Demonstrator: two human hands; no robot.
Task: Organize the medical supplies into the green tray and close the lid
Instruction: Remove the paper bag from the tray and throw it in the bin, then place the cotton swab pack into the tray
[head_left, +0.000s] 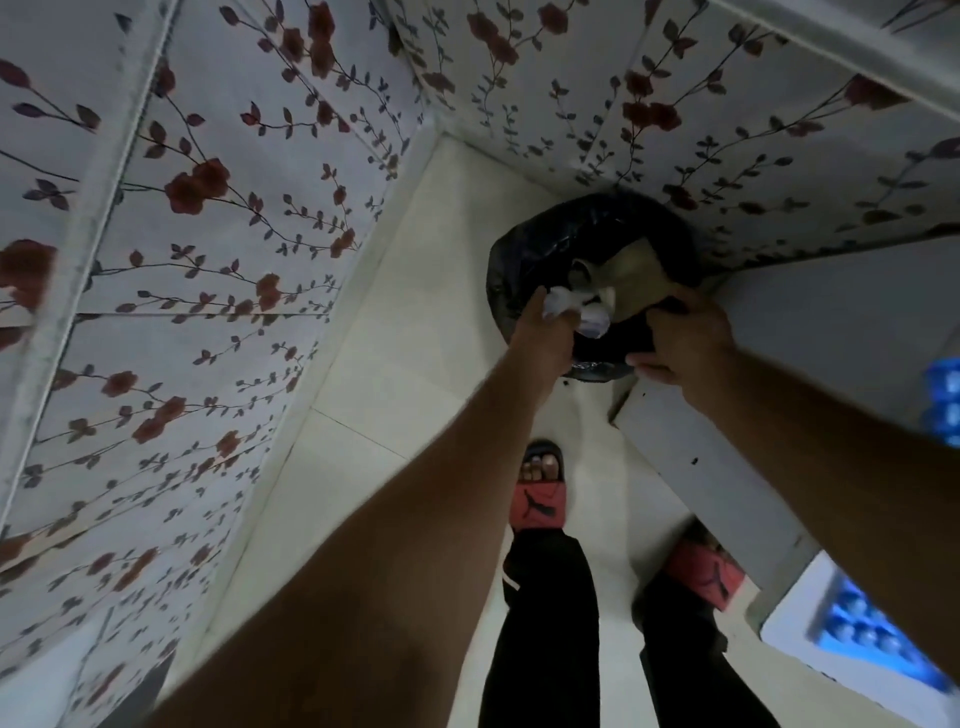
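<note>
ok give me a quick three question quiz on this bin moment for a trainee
1. True or false: the left hand holds crumpled white wrappers over the black-lined bin.
2. Multiple choice: where is the right hand? A) flat on the floor B) gripping the near rim of the bin liner C) resting on the floral wall
3. Fill in: the bin stands in a ____ where the floral walls meet, on the pale tiled floor.

Key: 1 true; 2 B; 3 corner
</note>
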